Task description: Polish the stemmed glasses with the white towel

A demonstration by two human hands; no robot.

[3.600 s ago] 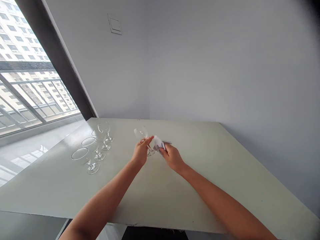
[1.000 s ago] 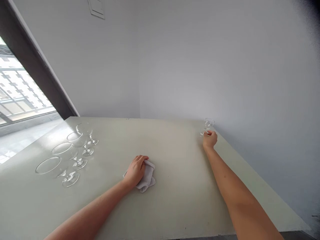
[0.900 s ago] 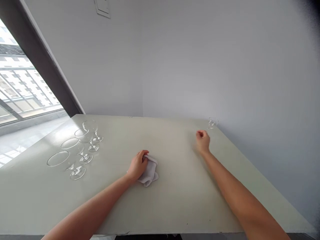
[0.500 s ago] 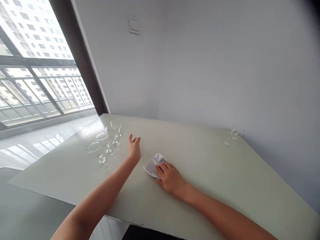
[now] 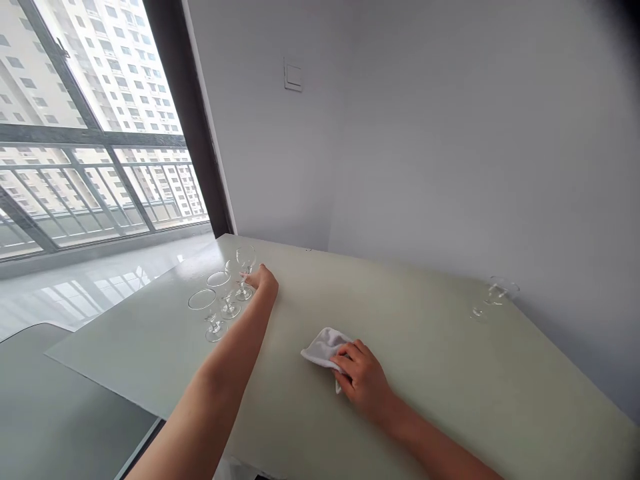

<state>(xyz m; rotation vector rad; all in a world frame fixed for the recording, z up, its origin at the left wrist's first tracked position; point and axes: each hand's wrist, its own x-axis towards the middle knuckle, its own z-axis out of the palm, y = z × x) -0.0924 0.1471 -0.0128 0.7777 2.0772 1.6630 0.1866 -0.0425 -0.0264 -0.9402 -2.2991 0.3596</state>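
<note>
Several clear stemmed glasses stand upright in a group on the left of the table. The fingers of my left hand (image 5: 262, 277) are closed around the stem of the far wine glass (image 5: 246, 256); my hand partly hides its lower part. Nearer to me are another wine glass (image 5: 219, 279) and a front wine glass (image 5: 202, 299), both untouched. My right hand (image 5: 364, 375) pinches a white cloth (image 5: 323, 347) by its near right edge. Part of the cloth lies flat toward the table, and a corner hangs below my fingers.
A pale greenish table (image 5: 420, 327) runs to the grey walls. One more clear glass (image 5: 501, 289) is at its far right edge by the wall. A window with railings (image 5: 100, 187) is at the left, and a switch (image 5: 293, 75) is on the wall.
My left hand, spread beside the glasses before, has reached to the far glass and closed at its stem. My right hand has lifted and gathered the cloth's edge. The view has shifted slightly left.
</note>
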